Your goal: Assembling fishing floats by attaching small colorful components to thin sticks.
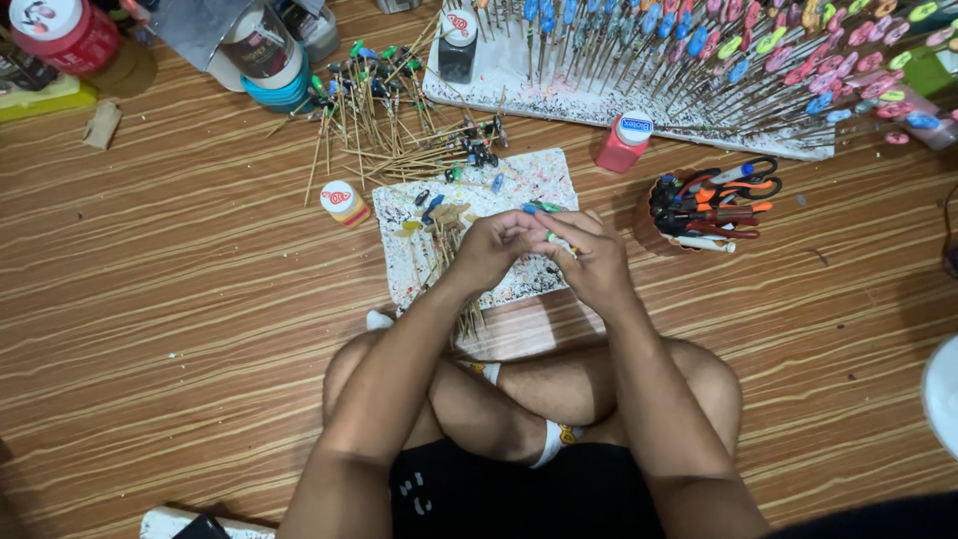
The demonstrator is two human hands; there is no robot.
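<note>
Left hand (496, 245) and right hand (591, 258) meet over the near edge of the paint-spattered sheet (519, 185), both pinched shut on a thin green-tipped stick (547, 210) held between the fingertips. Bundled sticks (451, 250) lie just beside the left wrist. Likely risks: the slender stick snapping under the pinch, or wet paint smearing onto fingers.

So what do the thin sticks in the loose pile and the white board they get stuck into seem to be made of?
Thin tan sticks: likely bamboo or wood, matte, straw-coloured, straight. White paint-speckled board: probably foam, since the sticks stand pushed into it.
</note>
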